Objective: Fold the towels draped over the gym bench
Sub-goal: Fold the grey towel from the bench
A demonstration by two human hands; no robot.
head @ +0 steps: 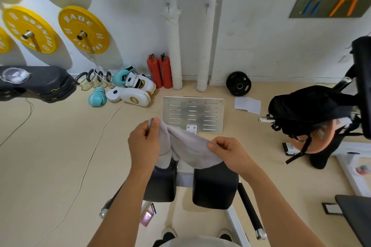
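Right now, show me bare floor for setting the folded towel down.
Free: floor left of the bench pads, bordered by the white cable. Crowded: boxing gloves by the wall; backpack to the right.

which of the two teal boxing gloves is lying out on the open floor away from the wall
The lower-left teal glove, lying alone on the beige floor in front of the white pads. The other teal glove sits farther back by the wall, beside the kettlebells.

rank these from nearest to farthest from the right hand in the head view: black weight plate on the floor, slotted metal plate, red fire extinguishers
From the right hand:
1. Slotted metal plate, on the floor just beyond the hand.
2. Black weight plate, leaning at the wall, ahead.
3. Red fire extinguishers, at the wall, ahead and left.
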